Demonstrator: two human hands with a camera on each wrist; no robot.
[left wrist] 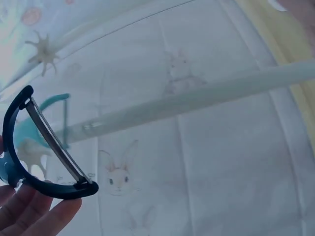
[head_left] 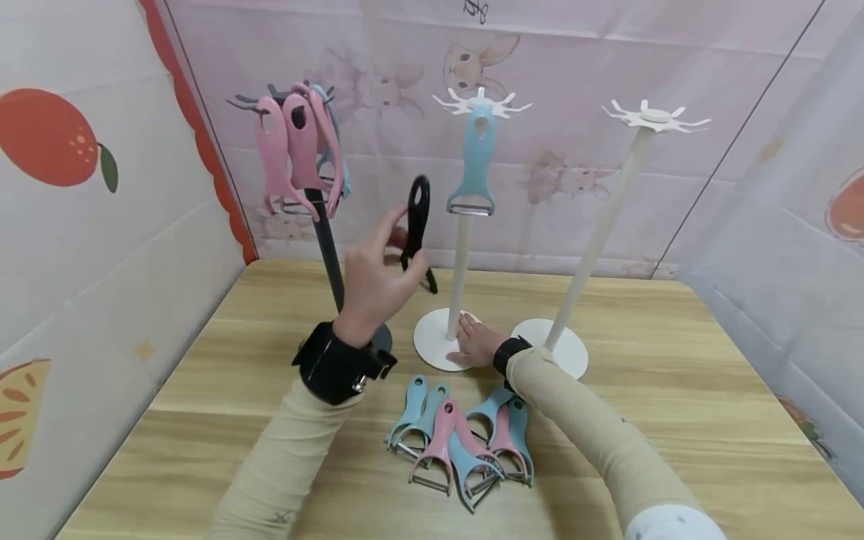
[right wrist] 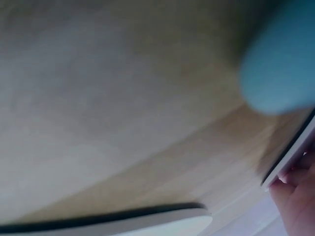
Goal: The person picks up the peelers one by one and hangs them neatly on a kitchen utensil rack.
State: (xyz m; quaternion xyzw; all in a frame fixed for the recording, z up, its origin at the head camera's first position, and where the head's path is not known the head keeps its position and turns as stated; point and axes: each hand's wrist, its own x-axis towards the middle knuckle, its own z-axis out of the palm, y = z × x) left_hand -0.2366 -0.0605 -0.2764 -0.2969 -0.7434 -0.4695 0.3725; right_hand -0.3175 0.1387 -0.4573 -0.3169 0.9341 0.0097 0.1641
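Peeler (head_left: 417,225) in left hand (head_left: 374,281)

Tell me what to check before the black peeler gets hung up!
1. Left hand holds the black peeler: ok.
2. Peeler's hanging hole points up: ok.
3. Right hand rests on the middle stand's base: ok.
4. Middle stand's top has free hooks beside the blue peeler: ok.
5. Peeler already at a hook: not ok, it is lower and to the side.
6. Blade sits straight in its frame: ok.
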